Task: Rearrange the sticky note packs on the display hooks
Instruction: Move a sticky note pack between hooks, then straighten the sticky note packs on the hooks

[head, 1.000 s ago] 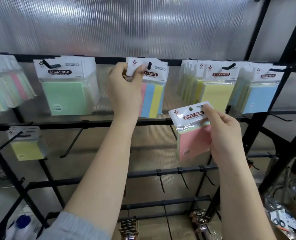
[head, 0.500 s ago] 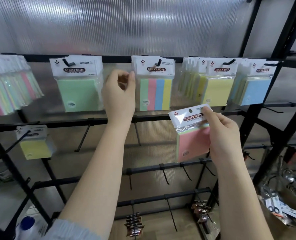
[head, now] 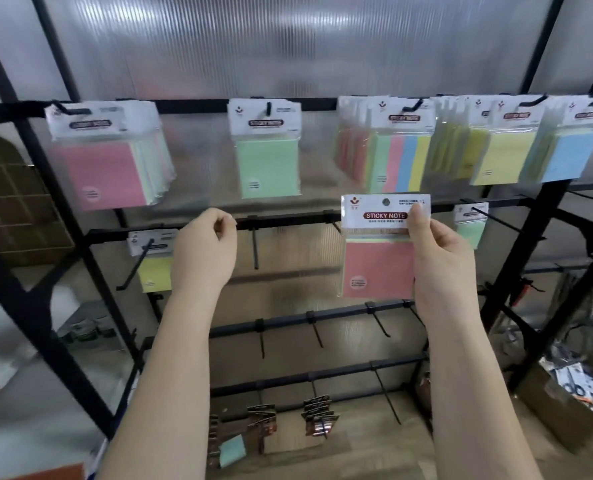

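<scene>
Closest in, two bare forearms reaching up from 6 o'clock. Right hand [head: 440, 258] pinching a pink sticky note pack [head: 380, 247] by its right edge, thumb on the white header card, fingers [head: 418, 220] curled round behind. Header reads "STICKY NOTE" in a dark red oval, small logo at its 11 o'clock corner, hang hole up top; fine print too tiny to read. Held upright in front of the middle rail [head: 288, 218], not on any hook.

Left hand [head: 205, 251] at about 9 o'clock of that pack, loosely curled, holding nothing, fingertips just by the middle rail near a bare hook [head: 255, 247].

Further back on that rail: a yellow pack [head: 154, 268] at 9 o'clock partly hidden by the left wrist, and a green pack [head: 470, 226] at 3 o'clock, peeking out past the right hand.

Top rail, 12 o'clock band, five hanging bunches, all blurry but with the same "STICKY NOTE" headers: pink-fronted bunch [head: 108, 157], green bunch [head: 267, 154], striped multicolour bunch [head: 397, 150], yellow bunch [head: 499, 147], blue bunch [head: 570, 143]. Can't count packs per bunch.

Down at 6 o'clock, two lower rails with bare hooks, then some dark carded items [head: 319, 415] on the bottom hooks and one loose teal pad [head: 232, 450]. Cardboard box [head: 565, 410] of clutter at 4 o'clock. Ribbed translucent panel [head: 288, 46] behind everything.
</scene>
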Demonstrator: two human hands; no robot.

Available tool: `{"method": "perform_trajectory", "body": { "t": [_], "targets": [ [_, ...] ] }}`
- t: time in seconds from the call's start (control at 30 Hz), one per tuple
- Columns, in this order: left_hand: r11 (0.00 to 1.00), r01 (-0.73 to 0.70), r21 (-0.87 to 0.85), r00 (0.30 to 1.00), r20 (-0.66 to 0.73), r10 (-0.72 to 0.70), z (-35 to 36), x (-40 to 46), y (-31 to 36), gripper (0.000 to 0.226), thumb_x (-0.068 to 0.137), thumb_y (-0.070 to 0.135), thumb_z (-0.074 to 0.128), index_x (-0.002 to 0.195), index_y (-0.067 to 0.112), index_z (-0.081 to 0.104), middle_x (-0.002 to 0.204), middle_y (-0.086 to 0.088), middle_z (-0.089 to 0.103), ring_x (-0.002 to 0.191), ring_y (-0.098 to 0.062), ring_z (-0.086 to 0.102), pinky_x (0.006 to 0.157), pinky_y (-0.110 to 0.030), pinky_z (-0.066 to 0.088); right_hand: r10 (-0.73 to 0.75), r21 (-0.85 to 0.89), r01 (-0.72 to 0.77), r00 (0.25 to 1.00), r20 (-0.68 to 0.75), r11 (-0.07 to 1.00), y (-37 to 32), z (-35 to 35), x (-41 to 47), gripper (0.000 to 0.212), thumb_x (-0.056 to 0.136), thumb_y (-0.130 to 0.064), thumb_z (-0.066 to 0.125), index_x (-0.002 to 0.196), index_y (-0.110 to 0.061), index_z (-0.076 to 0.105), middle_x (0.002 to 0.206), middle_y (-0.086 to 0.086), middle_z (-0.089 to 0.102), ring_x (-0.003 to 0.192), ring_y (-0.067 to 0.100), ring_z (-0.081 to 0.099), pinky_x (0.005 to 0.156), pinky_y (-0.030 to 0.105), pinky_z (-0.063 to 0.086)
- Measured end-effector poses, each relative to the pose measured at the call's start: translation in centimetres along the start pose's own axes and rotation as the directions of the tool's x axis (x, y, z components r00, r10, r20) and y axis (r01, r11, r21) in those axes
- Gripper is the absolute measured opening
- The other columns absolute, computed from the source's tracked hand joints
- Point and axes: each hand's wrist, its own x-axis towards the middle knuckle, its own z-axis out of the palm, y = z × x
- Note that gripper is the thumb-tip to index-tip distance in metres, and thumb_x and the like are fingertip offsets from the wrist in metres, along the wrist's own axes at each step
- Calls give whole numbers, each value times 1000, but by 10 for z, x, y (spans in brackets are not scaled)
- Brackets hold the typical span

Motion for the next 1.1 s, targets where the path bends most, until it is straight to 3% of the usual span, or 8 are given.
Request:
{"method": "perform_trajectory", "body": {
  "t": [0.17, 0.37, 0.5, 0.6, 0.7, 0.83, 0.93, 1.1],
  "targets": [
    [996, 47, 70, 995, 87, -53, -35, -3, -39, 23, 98, 23, 39, 96, 24, 62, 79, 8, 62, 64, -12, 55, 60, -30, 46, 6, -8, -6, 1000, 9, 1000, 2, 32, -32, 36, 91, -50, 53, 67, -32, 73, 71, -10, 68, 69, 12, 58, 67, 32, 45],
    [984, 110, 140, 989, 79, -122, -73, -7, -75, 29, 98, 21, 37, 109, 21, 63, 83, 7, 58, 62, -7, 47, 52, -28, 38, 34, -28, -31, 994, 104, 999, 2, 72, -56, 27, 91, -42, 59, 72, -30, 74, 75, -9, 71, 70, 12, 63, 70, 37, 53],
    [965, 211, 156, 975, 38, -219, -93, -17, -97, 27, 97, 17, 39, 114, 22, 59, 102, -3, 62, 76, -21, 58, 56, -29, 40, -33, -68, 43, 988, 148, 997, 0, 100, -59, 22, 91, -33, 61, 76, -22, 72, 64, -15, 68, 57, -1, 60, 55, 19, 48],
    [948, 242, 206, 968, 23, -252, -103, -25, -111, 27, 96, 15, 41, 117, 22, 56, 103, -4, 62, 77, -23, 59, 53, -27, 39, -96, -87, 114, 977, 191, 990, -3, 125, -60, 17, 91, -31, 63, 77, -25, 70, 59, -21, 66, 52, -7, 57, 45, 8, 40],
    [932, 240, 272, 968, 12, -252, -112, -27, -118, 28, 96, 17, 43, 121, 21, 54, 105, -6, 61, 81, -24, 60, 58, -31, 45, -139, -80, 161, 965, 222, 984, -10, 154, -60, 15, 87, -33, 66, 73, -27, 69, 62, -16, 67, 59, -2, 58, 48, 10, 41],
    [922, 247, 297, 960, 55, -275, -119, -23, -124, 28, 94, 20, 48, 122, 21, 53, 113, -4, 59, 88, -23, 61, 76, -41, 54, -202, -1, 210, 941, 273, 978, -28, 195, -53, 12, 82, -31, 72, 71, -30, 67, 67, -13, 69, 67, 7, 64, 57, 23, 50],
    [911, 287, 296, 944, 76, -322, -121, -17, -131, 28, 94, 21, 49, 121, 20, 55, 118, -6, 59, 100, -26, 58, 86, -42, 51, -284, 52, 281, 916, 283, 958, -43, 228, -43, 16, 82, -28, 73, 69, -25, 66, 62, -13, 65, 59, 3, 59, 51, 19, 44],
    [918, 321, 232, 940, 37, -338, -119, -15, -146, 20, 92, 20, 50, 111, 20, 58, 113, -5, 60, 102, -23, 56, 79, -31, 42, -363, 93, 353, 869, 335, 931, -54, 271, -32, 16, 84, -30, 71, 70, -23, 67, 66, -10, 68, 62, 5, 60, 54, 23, 47]
  ]
}}
